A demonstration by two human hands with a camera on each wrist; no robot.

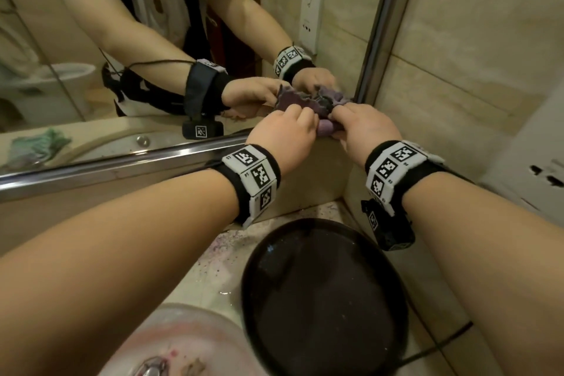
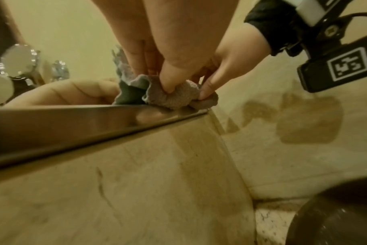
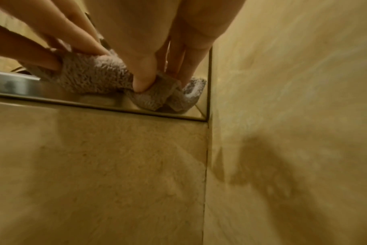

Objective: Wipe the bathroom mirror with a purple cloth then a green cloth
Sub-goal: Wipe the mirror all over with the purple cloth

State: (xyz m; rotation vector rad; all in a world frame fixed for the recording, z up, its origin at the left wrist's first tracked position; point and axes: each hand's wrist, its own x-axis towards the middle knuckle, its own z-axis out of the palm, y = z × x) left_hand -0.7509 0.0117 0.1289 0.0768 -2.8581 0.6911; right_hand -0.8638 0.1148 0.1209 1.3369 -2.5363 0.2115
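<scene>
Both hands at lower right corner of mirror (image 1: 91, 40), centre of head frame. Left hand (image 1: 282, 134) and right hand (image 1: 364, 128) pinch bunched purple cloth (image 1: 325, 128) between thumbs and curled fingers, cloth resting on metal frame (image 1: 122, 162). Green cloth seen only as reflection, left edge. Dark round basin (image 1: 323, 299) below, lower centre.
</scene>
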